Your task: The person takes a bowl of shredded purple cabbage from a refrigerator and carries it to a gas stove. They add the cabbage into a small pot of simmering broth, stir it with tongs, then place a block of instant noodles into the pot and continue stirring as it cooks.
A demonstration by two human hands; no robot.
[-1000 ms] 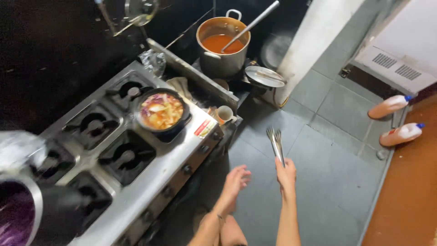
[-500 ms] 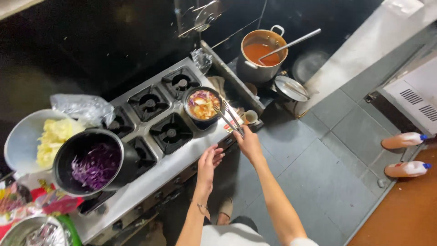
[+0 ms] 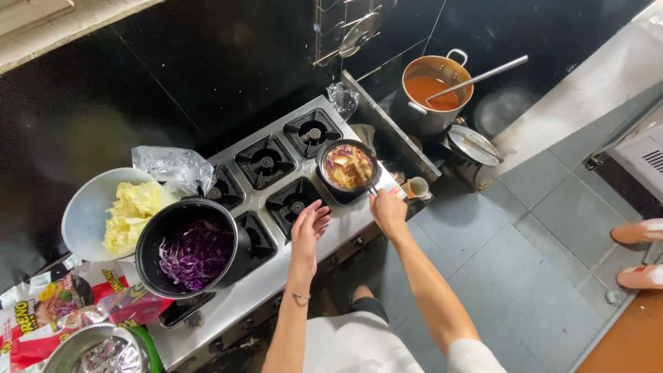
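pan point(image 3: 347, 169) of mixed orange and purple food stands on the burner at the front right corner of the stove point(image 3: 276, 207), near the stove's right edge. the right hand point(image 3: 388, 213) is closed on the pan's handle end at the front edge; a second ago it held tongs out over the floor, clear of the stove, and half a second ago it was just arriving at the pan. whether the tongs are in that grip now cannot be told. the left hand point(image 3: 309, 231) hovers over the steel front edge of the stove, fingers spread and empty, touching nothing that shows; it has come up from low beside the body over the same interval.

judgement: contact with the pan is newly made, so the work has passed from reaching to handling the pan itself.

outward from the pan: a black pot point(image 3: 190, 247) of shredded purple cabbage sits on the front left burner. a white bowl point(image 3: 93, 207) of pale yellow leaves lies off the left rear corner, with a clear plastic bag point(image 3: 173, 166) beside it. printed packets point(image 3: 41, 314) lie at the near left. beyond the right edge, a steel stockpot point(image 3: 431, 93) of orange liquid holds a ladle point(image 3: 483, 74), with a lid point(image 3: 473, 145) in front of it. another person's feet point(image 3: 639, 252) show on the grey tile floor point(image 3: 525, 276) at far right.
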